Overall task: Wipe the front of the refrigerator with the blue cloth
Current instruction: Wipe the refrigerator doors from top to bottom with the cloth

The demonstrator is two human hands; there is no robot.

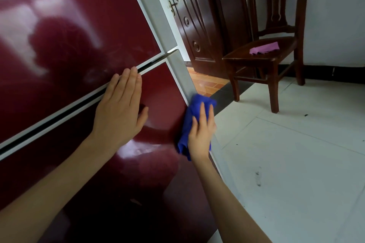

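Dark red refrigerator (83, 31) front filling left of scene. Left hand (120, 112) flat, fingers extended, pressed across door seam. Right hand (201, 134) pressing blue cloth (189, 122) against lower door's right edge.

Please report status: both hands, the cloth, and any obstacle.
Left hand flat on refrigerator front. Right hand pressing blue cloth at lower door's right edge. No obstacle.

The refrigerator (83, 31) front is glossy, mirror-smooth dark red; beside it, a soft fuzzy blue cloth (187, 124) and dark polished wooden chair (266, 53).
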